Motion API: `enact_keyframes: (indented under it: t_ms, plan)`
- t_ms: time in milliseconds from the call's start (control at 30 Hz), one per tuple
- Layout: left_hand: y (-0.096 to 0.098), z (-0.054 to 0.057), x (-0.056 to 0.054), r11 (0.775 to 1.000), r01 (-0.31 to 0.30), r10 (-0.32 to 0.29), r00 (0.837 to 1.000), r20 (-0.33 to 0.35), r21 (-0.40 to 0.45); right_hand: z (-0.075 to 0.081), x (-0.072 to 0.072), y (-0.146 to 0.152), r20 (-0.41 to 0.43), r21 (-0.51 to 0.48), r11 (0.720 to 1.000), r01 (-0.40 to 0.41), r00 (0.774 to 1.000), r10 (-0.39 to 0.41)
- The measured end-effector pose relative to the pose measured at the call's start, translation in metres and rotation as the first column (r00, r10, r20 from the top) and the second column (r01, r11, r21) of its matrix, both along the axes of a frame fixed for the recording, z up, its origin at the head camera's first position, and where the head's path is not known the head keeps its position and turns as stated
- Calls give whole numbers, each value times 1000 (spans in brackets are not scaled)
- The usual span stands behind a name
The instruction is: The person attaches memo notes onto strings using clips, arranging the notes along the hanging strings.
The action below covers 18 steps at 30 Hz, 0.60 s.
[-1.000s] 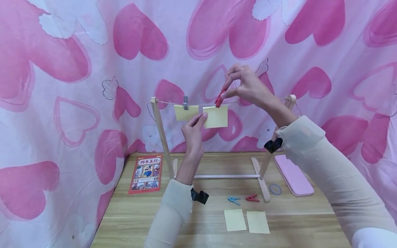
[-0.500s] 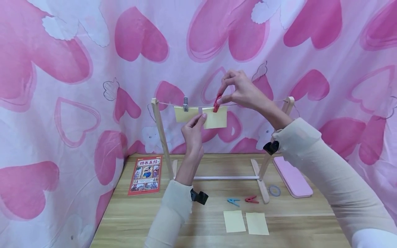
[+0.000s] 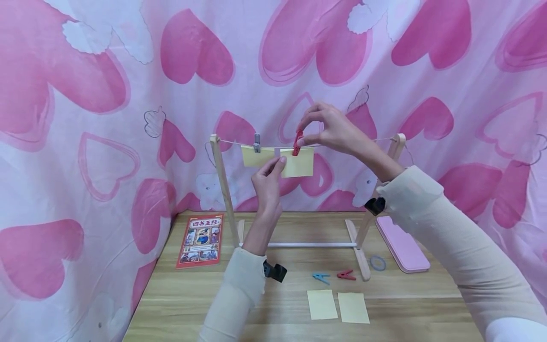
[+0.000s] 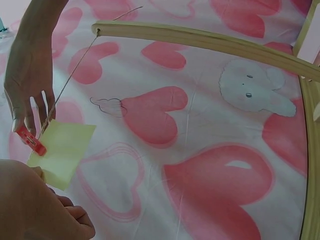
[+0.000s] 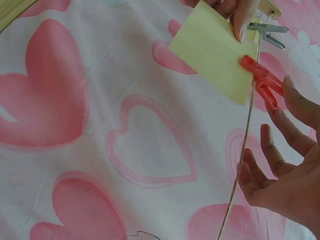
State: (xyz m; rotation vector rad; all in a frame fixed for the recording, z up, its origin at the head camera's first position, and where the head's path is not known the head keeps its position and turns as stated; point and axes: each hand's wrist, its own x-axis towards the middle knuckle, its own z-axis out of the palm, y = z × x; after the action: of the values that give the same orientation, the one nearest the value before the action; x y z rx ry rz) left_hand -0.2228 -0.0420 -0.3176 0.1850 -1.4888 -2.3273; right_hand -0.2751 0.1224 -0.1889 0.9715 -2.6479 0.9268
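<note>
My left hand (image 3: 268,187) pinches the left edge of a pale yellow paper note (image 3: 301,166), held up at a string (image 5: 240,155). With thumb and index finger, my right hand (image 3: 335,128) pinches the handles of a red clothespin (image 3: 297,144). Its jaws sit over the note's top edge at the string, as the right wrist view shows from the side (image 5: 262,77). Just left of it, a grey clothespin (image 3: 257,143) holds another yellow note (image 3: 254,159) on the string; my left fingers partly cover that note.
The string spans a wooden frame (image 3: 223,190) standing on the table. In front lie a blue clothespin (image 3: 321,278), another red clothespin (image 3: 346,275) and two yellow notes (image 3: 322,305). A red book (image 3: 200,241) lies left; a pink case (image 3: 402,244) and a clear ring (image 3: 378,263) lie right.
My right hand has come down and slightly left, bringing the red clothespin from above the note's top edge down over it. My left hand stays at the note.
</note>
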Motion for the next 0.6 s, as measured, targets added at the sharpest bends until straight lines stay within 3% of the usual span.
enact_keyframes:
  t_ms: [167,300,400,600]
  plan:
    - [1,-3,-1,1000,13,-13,1000,3,-14,-4,2,3,3,-6,1000,-11,1000,11]
    - [2,-6,-2,1000,20,-20,1000,13,-17,-8,8,10,-41,-18,1000,-19,999,18]
    - [2,-8,-3,1000,21,-20,1000,15,-21,-12,21,19,-108,-43,999,-13,994,8]
    - [2,-10,-4,999,12,-12,1000,4,-36,-32,62,36,-213,-119,993,11,976,-36]
